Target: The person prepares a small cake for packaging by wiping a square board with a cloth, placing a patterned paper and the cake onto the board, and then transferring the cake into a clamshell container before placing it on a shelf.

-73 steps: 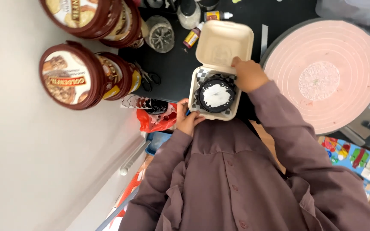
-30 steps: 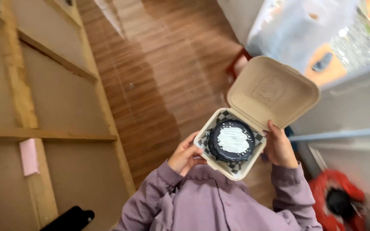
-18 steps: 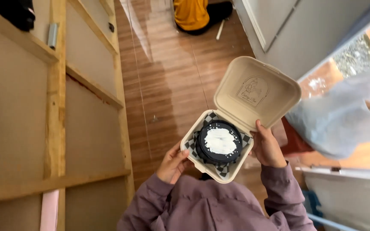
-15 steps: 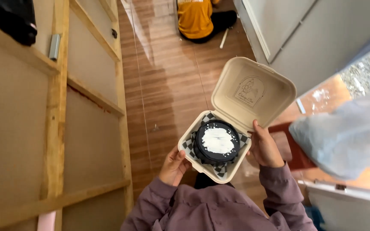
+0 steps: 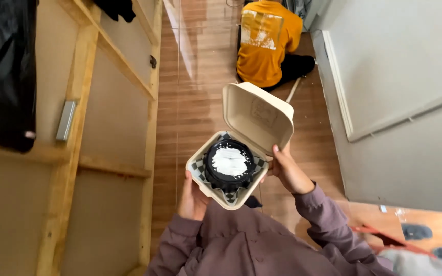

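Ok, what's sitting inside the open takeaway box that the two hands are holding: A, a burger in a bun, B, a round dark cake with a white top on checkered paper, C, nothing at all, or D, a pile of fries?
B: the beige clamshell box, held by the left hand and the right hand, shows a round dark cake with a white top on black-and-white checkered paper.

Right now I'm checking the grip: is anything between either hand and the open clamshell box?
Nothing visible. The left hand and right hand touch the beige clamshell box directly; the dark round cake sits inside on checkered paper.
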